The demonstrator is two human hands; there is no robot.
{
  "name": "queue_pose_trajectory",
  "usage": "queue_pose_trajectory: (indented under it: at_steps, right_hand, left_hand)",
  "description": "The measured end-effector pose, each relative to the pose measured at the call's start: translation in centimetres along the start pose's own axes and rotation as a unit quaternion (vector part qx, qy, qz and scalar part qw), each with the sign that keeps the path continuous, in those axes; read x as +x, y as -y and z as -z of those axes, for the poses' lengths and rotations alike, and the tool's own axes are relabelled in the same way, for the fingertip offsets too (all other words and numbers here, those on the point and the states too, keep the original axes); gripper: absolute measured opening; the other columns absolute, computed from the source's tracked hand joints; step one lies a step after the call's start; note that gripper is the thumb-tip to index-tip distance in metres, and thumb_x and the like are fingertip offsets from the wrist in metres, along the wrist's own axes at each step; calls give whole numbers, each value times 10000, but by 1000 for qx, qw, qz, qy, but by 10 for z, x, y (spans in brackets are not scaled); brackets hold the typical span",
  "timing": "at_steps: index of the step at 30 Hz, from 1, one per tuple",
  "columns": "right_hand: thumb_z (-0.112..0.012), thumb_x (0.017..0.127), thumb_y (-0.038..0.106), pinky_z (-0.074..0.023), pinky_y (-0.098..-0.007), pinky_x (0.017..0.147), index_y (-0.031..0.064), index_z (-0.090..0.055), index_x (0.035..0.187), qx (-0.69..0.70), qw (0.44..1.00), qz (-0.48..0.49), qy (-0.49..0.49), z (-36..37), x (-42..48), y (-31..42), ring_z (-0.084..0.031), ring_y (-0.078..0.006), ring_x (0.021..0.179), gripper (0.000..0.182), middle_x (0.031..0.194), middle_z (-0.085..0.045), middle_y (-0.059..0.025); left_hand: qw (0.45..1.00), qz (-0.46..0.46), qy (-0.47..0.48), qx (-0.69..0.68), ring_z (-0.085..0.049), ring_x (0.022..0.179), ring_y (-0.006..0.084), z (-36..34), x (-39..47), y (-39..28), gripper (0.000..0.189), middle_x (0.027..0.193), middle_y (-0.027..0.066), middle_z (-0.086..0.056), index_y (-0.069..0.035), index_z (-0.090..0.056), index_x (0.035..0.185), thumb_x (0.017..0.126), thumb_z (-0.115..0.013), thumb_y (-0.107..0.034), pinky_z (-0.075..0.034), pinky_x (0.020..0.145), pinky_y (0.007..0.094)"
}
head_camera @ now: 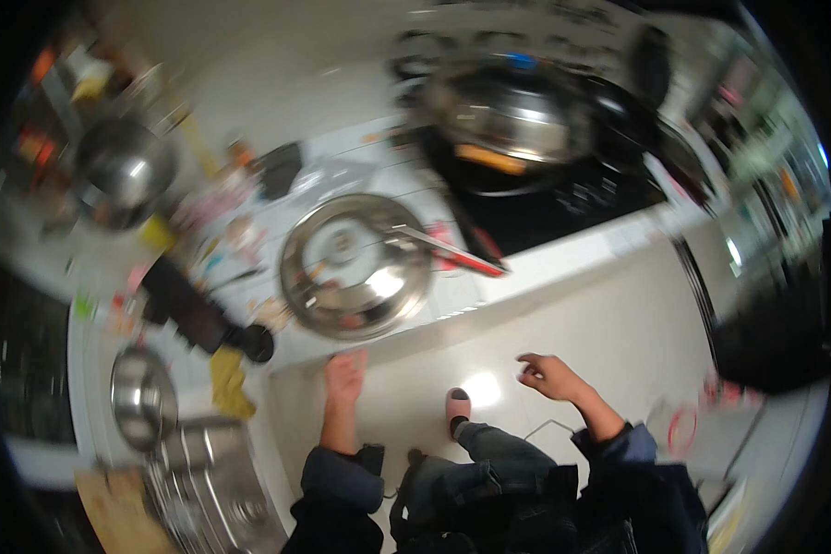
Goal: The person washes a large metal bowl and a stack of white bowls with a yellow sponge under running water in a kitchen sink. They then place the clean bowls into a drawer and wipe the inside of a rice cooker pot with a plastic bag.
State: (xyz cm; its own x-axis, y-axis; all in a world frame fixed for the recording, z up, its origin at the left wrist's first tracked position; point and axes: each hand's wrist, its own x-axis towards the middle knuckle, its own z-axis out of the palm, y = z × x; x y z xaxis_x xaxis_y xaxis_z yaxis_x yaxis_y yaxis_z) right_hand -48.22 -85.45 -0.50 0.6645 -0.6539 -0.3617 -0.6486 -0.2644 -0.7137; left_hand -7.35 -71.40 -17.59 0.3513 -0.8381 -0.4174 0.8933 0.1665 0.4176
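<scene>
My left hand (346,374) hangs by the counter's front edge, just below a large steel pan lid with a glass centre (356,266); it is blurred and seems to hold nothing. Over the floor, away from the counter, my right hand (548,376) has its fingers loosely curled and nothing in them. Across the lid's right rim lies a utensil with a red handle (471,262). A covered steel wok (505,118) stands on the black cooktop (561,215), with a dark pan (620,118) at its right.
At the left are a steel sink (249,505), a steel bowl (142,398), a yellow cloth (230,384), a black bottle-like object (187,305) and a wooden board (121,509). A steel bowl or pot (124,170) stands farther back. A black bag-like object (769,325) is at the right.
</scene>
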Motion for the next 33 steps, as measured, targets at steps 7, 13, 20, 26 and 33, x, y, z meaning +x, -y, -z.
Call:
queue_pose_trajectory:
  at_steps: [7, 13, 20, 26, 33]
  right_hand:
    - [-594, 830, 143, -494, -314, 702, -37, -514, 1137, 32, 990, 50, 127, -21, 79, 34, -629, -213, 757, 365, 837, -645, -132]
    - [-582, 845, 130, -501, -300, 722, -19, -506, 1160, 13, 953, 147, 266, -75, 134, 125, -616, -190, 826, 357, 891, -634, -132]
    - [-597, 829, 96, -493, -284, 730, -12, -526, 1155, -3, 914, 217, 344, -166, 144, 197, -610, -172, 833, 350, 888, -634, -111]
    - [-597, 832, 95, -494, -295, 729, -11, -520, 1157, -30, 876, 261, 404, -238, 128, 267, -613, -183, 842, 350, 908, -634, -120]
    - [-590, 841, 105, -499, -293, 729, -4, -515, 1165, -42, 877, 264, 400, -282, 103, 313, -616, -188, 847, 350, 912, -635, -136]
  left_hand:
    - [983, 2, -155, 93, -496, 1107, 251, -90, -73, -13, 360, 1171, 119, -516, -24, -463, 1141, 808, -580, -91, -403, 963, 410]
    - [990, -89, -69, 86, -572, 1010, 208, -59, -167, -32, 290, 1109, 101, -585, -43, -499, 1134, 871, -513, -164, -461, 879, 329]
    - [962, -141, -222, 73, -593, 955, 156, -36, -269, -75, 271, 1022, 55, -617, -57, -540, 1106, 846, -552, -131, -475, 818, 292]
    - [928, -268, -234, 109, -580, 964, 163, 43, -353, -129, 298, 1082, 51, -590, -61, -548, 1113, 826, -570, -138, -466, 832, 296]
    - [581, -348, -564, 472, -434, 1185, 322, 201, -426, -268, 578, 1257, 185, -485, -131, -454, 1284, 762, -626, -310, -340, 966, 462]
